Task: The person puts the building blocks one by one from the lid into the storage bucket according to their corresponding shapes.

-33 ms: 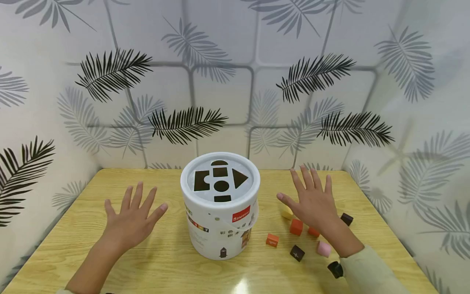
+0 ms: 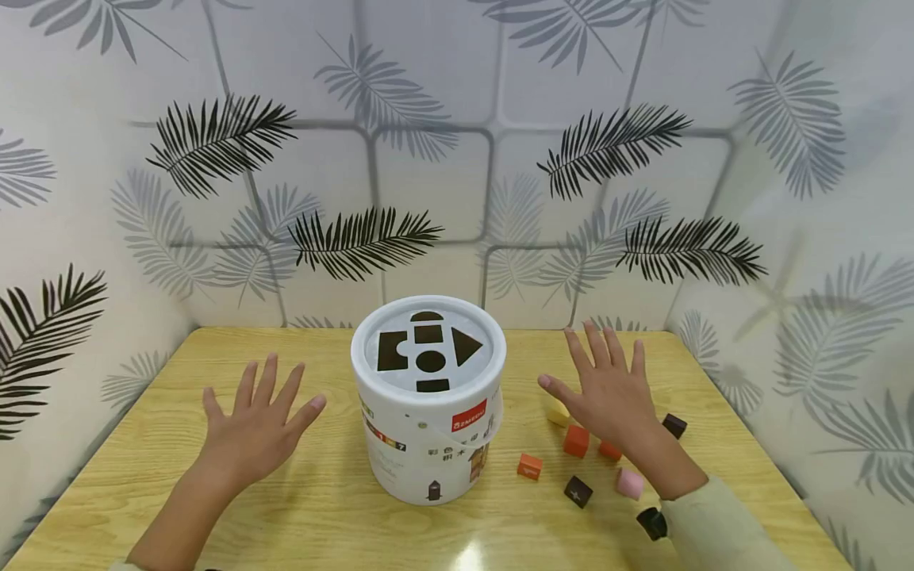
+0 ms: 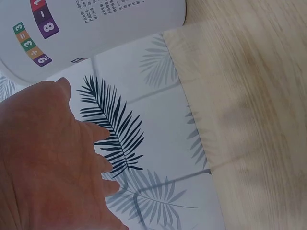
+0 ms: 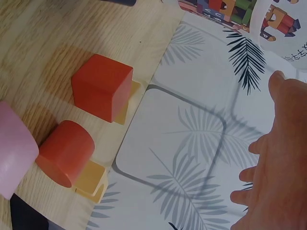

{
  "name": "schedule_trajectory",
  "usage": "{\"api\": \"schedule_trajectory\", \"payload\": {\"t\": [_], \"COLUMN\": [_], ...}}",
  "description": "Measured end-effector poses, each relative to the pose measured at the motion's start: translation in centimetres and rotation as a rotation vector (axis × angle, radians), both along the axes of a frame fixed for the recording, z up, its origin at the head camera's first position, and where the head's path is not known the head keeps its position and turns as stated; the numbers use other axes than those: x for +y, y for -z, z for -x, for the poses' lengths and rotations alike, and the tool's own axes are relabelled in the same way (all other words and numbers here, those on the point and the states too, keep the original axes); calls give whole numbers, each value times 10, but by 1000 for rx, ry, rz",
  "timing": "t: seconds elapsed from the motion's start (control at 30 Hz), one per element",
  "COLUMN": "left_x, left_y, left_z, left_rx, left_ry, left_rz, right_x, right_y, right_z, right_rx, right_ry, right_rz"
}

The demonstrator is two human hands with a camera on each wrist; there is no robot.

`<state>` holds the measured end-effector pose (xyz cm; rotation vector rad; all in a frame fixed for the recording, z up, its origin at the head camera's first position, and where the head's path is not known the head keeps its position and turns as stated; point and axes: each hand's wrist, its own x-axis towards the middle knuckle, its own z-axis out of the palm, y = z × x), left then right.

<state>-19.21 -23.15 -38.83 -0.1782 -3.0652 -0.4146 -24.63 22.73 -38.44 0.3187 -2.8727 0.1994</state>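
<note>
A white bucket [image 2: 393, 456] with a white lid [image 2: 400, 382] stands upright mid-table, the lid pierced by several dark shaped holes. To its left my left hand [image 2: 246, 432] is held with fingers spread, touching nothing I can see. On the other side my right hand [image 2: 614, 400], fingers also spread, hovers above loose blocks. Nearest it are a red cube [image 2: 576, 441], a partly hidden red cylinder [image 4: 67, 153] and a yellow block [image 2: 557, 413]. A pink block [image 2: 630, 483] and an orange block [image 2: 530, 466] lie closer to me.
Dark blocks lie on the right: one [image 2: 578, 492] in front of the red cube, a notched one [image 2: 651, 523] by my sleeve, another [image 2: 674, 426] beyond my wrist. The wooden table [image 2: 321, 515] meets leaf-patterned walls [image 2: 443, 182] at the back and sides.
</note>
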Motion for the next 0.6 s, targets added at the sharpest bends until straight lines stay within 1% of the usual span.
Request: {"api": "schedule_trajectory", "payload": {"t": [0.17, 0.27, 0.33, 0.47, 0.53, 0.6], "left_x": [-2, -1, 1, 11, 17, 24], "left_y": [0, -3, -6, -10, -12, -13], "left_z": [1, 1, 1, 6, 10, 13], "left_rx": [11, 56, 105, 232, 293, 334], "left_ry": [1, -4, -3, 23, 39, 56], "left_rz": [-3, -17, -46, -161, -246, -341], "right_x": [1, 3, 4, 7, 8, 8], "right_y": [1, 2, 2, 0, -1, -1], "right_z": [0, -1, -4, -11, -15, -18], "right_rx": [8, 14, 20, 45, 65, 81], "right_ry": [-3, -5, -8, -25, -37, -51], "right_rz": [7, 19, 32, 71, 83, 97]}}
